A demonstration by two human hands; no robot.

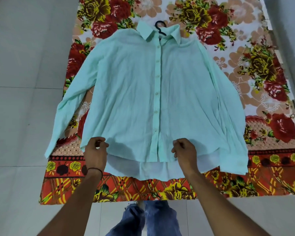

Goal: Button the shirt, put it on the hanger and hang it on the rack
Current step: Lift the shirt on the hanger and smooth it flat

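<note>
blue jeans [160,218] are seen at the bottom | hem of green shirt [126,82] is pinched by left hand [96,151] and right hand [185,151], fingers curled | shirt is laid flat, front up, on flowered sheet [245,68] | black hanger [160,27] hook is seen at the collar

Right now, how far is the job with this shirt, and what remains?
Done, it seems: the shirt looks buttoned along its front, and the black hanger shows its hook at the collar, so it seems inside. In hand: the left hand and right hand each pinch the fabric low on the front. Left: hanging it on the rack, which is not in view.
</note>
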